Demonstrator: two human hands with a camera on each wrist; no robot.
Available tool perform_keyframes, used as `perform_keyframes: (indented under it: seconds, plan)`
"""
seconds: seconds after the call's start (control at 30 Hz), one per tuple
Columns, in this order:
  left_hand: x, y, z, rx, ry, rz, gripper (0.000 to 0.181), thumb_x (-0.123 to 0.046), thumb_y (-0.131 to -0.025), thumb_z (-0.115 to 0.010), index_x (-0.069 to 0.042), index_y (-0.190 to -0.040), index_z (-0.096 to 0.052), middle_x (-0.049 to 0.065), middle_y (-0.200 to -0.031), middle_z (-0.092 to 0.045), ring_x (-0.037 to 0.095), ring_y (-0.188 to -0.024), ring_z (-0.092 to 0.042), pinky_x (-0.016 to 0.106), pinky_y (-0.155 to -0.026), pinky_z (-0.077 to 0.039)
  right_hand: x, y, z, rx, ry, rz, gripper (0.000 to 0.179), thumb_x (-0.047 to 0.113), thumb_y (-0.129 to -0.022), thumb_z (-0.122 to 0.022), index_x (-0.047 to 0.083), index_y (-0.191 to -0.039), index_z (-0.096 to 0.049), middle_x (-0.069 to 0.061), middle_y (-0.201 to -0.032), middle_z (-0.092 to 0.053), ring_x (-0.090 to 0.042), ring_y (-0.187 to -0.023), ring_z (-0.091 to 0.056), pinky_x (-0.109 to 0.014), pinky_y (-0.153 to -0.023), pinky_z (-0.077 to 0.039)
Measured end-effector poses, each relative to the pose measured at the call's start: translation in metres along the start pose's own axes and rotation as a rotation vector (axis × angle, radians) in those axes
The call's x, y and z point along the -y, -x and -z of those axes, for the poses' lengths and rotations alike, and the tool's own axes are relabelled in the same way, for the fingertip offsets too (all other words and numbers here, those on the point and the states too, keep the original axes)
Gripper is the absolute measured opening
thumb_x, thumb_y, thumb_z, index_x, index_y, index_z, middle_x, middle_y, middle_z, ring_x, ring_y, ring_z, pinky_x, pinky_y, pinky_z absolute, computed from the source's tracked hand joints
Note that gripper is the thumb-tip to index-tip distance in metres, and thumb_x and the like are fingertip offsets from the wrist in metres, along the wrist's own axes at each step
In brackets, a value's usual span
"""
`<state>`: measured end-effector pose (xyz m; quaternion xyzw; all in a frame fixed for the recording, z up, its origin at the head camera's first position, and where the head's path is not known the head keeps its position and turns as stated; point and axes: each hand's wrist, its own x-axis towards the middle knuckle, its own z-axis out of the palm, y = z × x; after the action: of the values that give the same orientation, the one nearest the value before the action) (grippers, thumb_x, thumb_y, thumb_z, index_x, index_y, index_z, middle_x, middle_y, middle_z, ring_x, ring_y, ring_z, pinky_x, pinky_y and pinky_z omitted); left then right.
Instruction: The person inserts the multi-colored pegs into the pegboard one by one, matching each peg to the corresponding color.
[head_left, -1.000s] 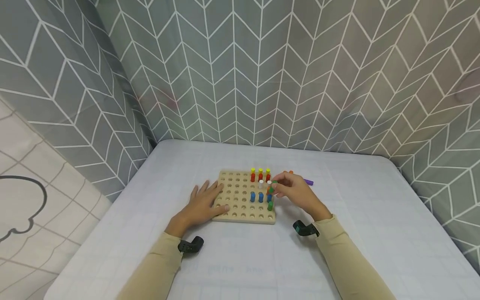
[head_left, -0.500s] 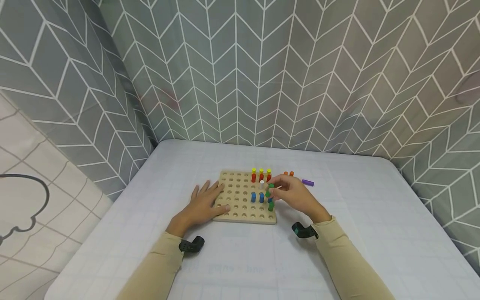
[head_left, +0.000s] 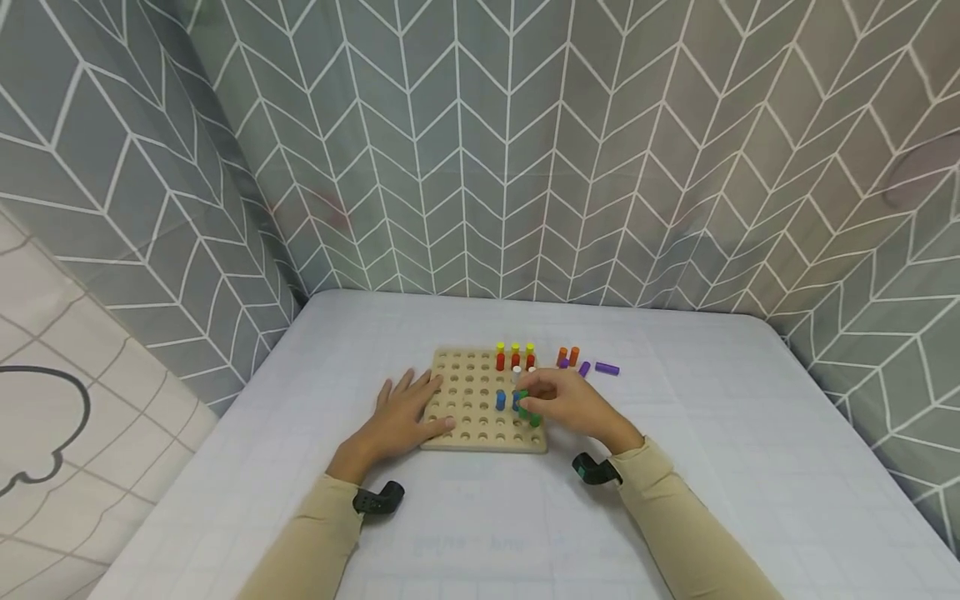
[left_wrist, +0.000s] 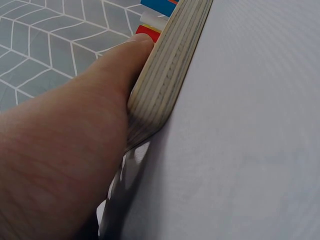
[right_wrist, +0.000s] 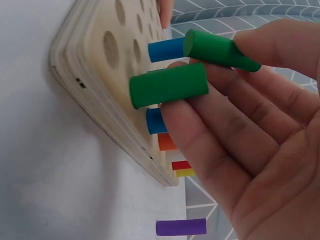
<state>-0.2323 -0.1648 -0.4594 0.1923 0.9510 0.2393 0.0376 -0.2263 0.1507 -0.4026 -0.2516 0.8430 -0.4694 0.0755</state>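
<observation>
My right hand (head_left: 570, 404) pinches a green peg (right_wrist: 217, 49) between thumb and finger, tilted, above the near right part of the wooden pegboard (head_left: 468, 436). A second green peg (right_wrist: 169, 85) stands in the board at its right side, close beside the fingers. Blue pegs (head_left: 500, 400) stand in the row just behind; one is partly covered by the hand. Farther back are white pegs (head_left: 517, 374), and red pegs (head_left: 500, 362) with yellow pegs (head_left: 500, 347) behind them. My left hand (head_left: 401, 421) rests spread on the board's left edge, its thumb over the front left holes.
Beyond the board's back right corner, orange pegs (head_left: 574, 356) and purple pegs (head_left: 607, 368) are on the white-covered table (head_left: 480, 517). A patterned grey curtain (head_left: 480, 150) hangs behind the table.
My right hand has carried the green peg from beside the white and orange pegs leftward and nearer to me, past the blue row. The left hand stays in place.
</observation>
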Motion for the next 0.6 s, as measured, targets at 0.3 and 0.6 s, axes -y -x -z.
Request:
perform_keyframes:
  seconds: [0.3,0.6]
  plan:
    - [0.0002,0.0021,-0.0003,0.001,0.003,-0.004,0.091,-0.068,-0.091,-0.057,-0.016,-0.16,-0.029,0.011,-0.164,-0.023,0.037,-0.152,-0.005,0.062,-0.117,0.006,-0.0056,-0.0007,-0.0065,0.029,0.072,0.009,0.019,0.011,-0.091,-0.074,0.007,-0.11,-0.073,0.003,-0.098,-0.071,-0.013,-0.094,-0.067,-0.03,-0.087,-0.055]
    - [0.0007,0.003,-0.0002,0.003,-0.003,0.008,0.092,-0.07,-0.09,-0.056,-0.017,-0.16,-0.028,0.01,-0.164,-0.023,0.037,-0.153,-0.005,0.061,-0.118,0.006,-0.0043,0.0007,-0.0096,0.025,0.122,0.023,0.019,0.01,-0.09,-0.075,0.007,-0.108,-0.073,0.004,-0.097,-0.07,-0.012,-0.09,-0.066,-0.032,-0.084,-0.056]
